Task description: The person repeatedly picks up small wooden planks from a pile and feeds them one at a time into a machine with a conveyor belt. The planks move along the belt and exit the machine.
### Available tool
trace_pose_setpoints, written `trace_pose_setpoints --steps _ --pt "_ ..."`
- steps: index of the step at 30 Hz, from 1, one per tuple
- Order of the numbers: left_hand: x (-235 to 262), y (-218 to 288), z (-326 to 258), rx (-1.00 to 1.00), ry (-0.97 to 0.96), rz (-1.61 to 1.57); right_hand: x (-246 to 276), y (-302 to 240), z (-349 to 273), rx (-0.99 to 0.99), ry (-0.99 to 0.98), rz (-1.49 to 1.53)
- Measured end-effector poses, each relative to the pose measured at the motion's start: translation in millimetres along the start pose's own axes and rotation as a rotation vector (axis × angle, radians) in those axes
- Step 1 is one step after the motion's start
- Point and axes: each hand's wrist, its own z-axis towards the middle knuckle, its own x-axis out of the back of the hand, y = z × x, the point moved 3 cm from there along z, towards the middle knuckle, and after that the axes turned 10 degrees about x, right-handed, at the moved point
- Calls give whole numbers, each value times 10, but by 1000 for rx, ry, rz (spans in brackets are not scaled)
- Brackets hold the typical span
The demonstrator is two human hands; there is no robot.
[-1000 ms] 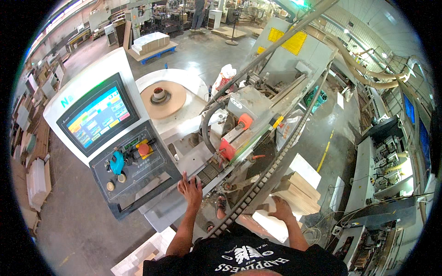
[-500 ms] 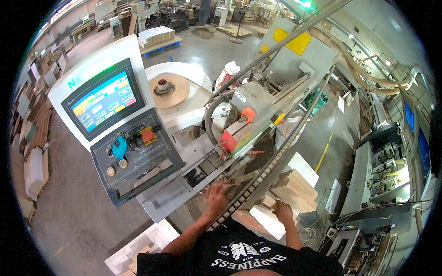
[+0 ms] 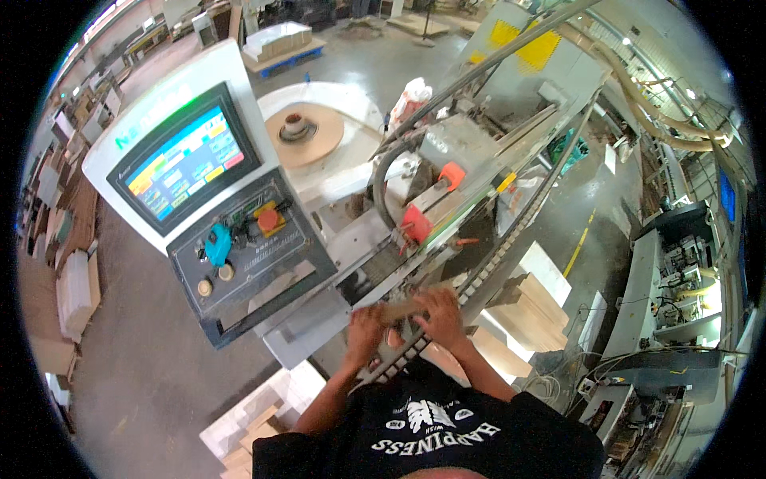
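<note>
Overhead, machine bed [image 3: 375,239], concrete floor [image 3: 144,383].

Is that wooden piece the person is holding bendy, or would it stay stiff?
The wood piece probably stays stiff: it spans straight between the left hand and right hand without sagging. It looks thin and small, so likely light. Its flat shape suggests it would slide along the machine rather than roll.

Operator wears a black short-sleeved T-shirt [image 3: 431,435] with a white printed graphic and curved white lettering across the chest, forearms bare from the sleeve hems down, left hand [image 3: 365,329] and right hand [image 3: 439,317] ungloved, no watch visible.
</note>
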Motion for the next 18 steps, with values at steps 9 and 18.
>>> trace_pose_setpoints --steps 9,18 --pt "758 -740 50 188 153 166 -1425 43 212 -538 -2 1300" --pt "427 -1041 228 561 319 160 -1726 -433 944 -795 -50 1696"
